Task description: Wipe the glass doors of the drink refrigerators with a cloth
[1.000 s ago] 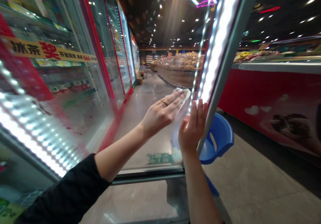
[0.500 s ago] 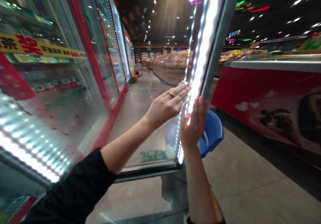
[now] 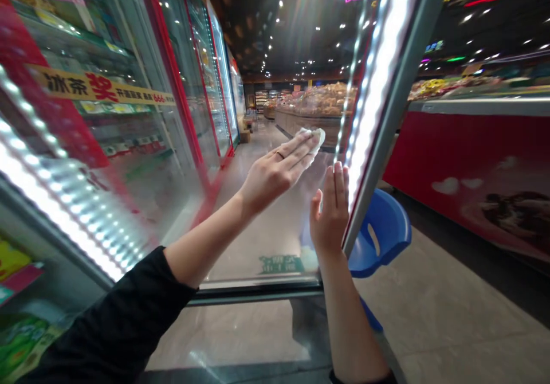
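My left hand (image 3: 272, 169), a ring on one finger, presses a white cloth (image 3: 318, 138) against the glass door (image 3: 266, 229). Most of the cloth is hidden beneath the fingers; a crumpled edge pokes out past the fingertips. Close to the door's right edge is my right hand (image 3: 332, 209), its fingers stretched upward and its thumb apart. It lies by the lit LED strip (image 3: 378, 80) and the grey door frame (image 3: 389, 126), holding nothing. Whether its palm touches the door is hard to tell.
Behind the door frame stands a blue plastic seat (image 3: 382, 232). To the right is a red chest freezer (image 3: 468, 160). Glass-fronted coolers with red frames (image 3: 172, 80) line the left, and packaged goods (image 3: 17, 263) show at lower left.
My left hand has slid the cloth leftward over the glass, away from the LED strip. The right hand has shifted slightly relative to the frame, its thumb now apart. The view has turned a little left.
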### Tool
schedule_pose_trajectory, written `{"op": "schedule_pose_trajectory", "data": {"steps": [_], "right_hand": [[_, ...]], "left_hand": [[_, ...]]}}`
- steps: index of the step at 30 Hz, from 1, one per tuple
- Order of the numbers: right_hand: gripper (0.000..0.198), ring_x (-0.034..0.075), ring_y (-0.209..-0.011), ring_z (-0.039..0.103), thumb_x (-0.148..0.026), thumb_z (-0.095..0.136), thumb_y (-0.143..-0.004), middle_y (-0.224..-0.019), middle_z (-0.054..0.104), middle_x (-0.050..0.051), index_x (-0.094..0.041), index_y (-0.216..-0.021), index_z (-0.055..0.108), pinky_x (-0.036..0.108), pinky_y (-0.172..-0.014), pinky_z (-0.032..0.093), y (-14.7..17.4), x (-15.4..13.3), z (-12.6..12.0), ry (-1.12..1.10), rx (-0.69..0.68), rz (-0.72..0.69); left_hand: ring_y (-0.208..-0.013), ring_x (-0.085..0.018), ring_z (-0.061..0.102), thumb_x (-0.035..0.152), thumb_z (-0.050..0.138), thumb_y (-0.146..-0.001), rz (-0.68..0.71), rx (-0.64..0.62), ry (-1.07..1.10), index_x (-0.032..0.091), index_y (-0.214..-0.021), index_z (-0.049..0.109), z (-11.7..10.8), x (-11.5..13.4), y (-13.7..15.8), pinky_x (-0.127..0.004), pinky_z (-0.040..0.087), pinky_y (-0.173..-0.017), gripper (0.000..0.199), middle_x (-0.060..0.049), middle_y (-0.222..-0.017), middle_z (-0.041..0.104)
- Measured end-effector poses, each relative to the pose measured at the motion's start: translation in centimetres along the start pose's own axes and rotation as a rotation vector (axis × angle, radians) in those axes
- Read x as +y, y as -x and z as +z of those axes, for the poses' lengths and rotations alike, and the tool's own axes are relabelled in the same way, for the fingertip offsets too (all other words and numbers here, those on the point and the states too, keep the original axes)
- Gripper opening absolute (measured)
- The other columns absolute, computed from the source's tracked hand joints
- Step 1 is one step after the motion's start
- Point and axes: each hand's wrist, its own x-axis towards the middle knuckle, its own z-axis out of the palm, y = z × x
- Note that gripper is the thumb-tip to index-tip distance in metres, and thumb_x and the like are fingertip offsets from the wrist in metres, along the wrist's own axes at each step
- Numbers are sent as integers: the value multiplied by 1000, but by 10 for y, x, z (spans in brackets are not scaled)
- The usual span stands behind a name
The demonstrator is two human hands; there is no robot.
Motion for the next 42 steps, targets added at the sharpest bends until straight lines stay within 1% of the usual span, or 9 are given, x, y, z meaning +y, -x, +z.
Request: {"op": "schedule_pose_trajectory", "data": {"steps": [4,7,11,17,22,26,32,37,42], "right_hand": [[82,31,-171,36,-14,44,-115,-182,44,12,-33,-183,1,59,-136,45,-1,-15,5,-37,7,-49],[83,31,-171,36,-19,45,-117,-182,44,12,-33,-182,-3,58,-135,47,0,-29,9,-26,-59,-74],[86,30,-173,31,-17,48,-116,-184,41,12,-33,-182,-5,57,-136,46,2,-46,19,-89,-55,-86],[90,32,-173,31,-20,50,-116,-184,40,14,-34,-182,-10,60,-136,44,3,-70,31,-120,-111,-82],[90,29,-174,29,-26,51,-117,-184,39,14,-31,-181,-11,57,-138,41,5,-90,38,-114,-129,-120],[91,30,-173,32,-28,53,-116,-184,39,15,-30,-181,-11,59,-138,40,9,-102,41,-84,-142,-90],[92,31,-172,35,-32,55,-116,-182,42,16,-29,-182,-9,59,-137,40,10,-112,46,-67,-152,-106],[90,31,-173,33,-36,54,-117,-183,40,16,-28,-182,-7,59,-138,38,10,-124,51,-70,-142,-116],[93,31,-172,34,-33,58,-115,-181,44,15,-31,-182,-6,60,-138,36,13,-140,58,-120,-156,-113]], "left_hand": [[-164,-20,48,4,54,-113,-100,161,-72,27,-180,20,-15,-2,33,-40,51,-136,79,-7,-171,57],[-162,-21,50,2,58,-111,-104,163,-103,21,-179,26,-20,8,56,-38,53,-134,78,-10,-168,61],[-164,-20,47,4,52,-113,-27,62,-65,20,-180,18,-28,-4,49,-39,52,-135,77,-10,-171,57],[-161,-21,53,6,53,-114,-188,257,-164,28,-178,29,-46,-26,67,-40,55,-132,72,-7,-168,61],[-162,-21,52,4,53,-113,-193,212,-138,23,-179,28,-45,-7,90,-37,53,-133,73,-10,-167,62],[-162,-20,52,6,48,-115,-141,200,-124,27,-180,21,-53,-29,77,-39,54,-133,73,-7,-167,63],[-162,-26,53,8,47,-115,-339,339,-177,35,-177,32,-62,-38,107,-51,56,-133,69,-5,-174,55],[-158,-22,58,8,49,-115,-275,264,-168,25,-177,33,-58,-20,111,-43,60,-128,67,-9,-162,68],[-164,-27,49,12,36,-118,-346,227,-181,34,-181,15,-73,-51,117,-57,54,-134,70,-6,-175,55]]}}
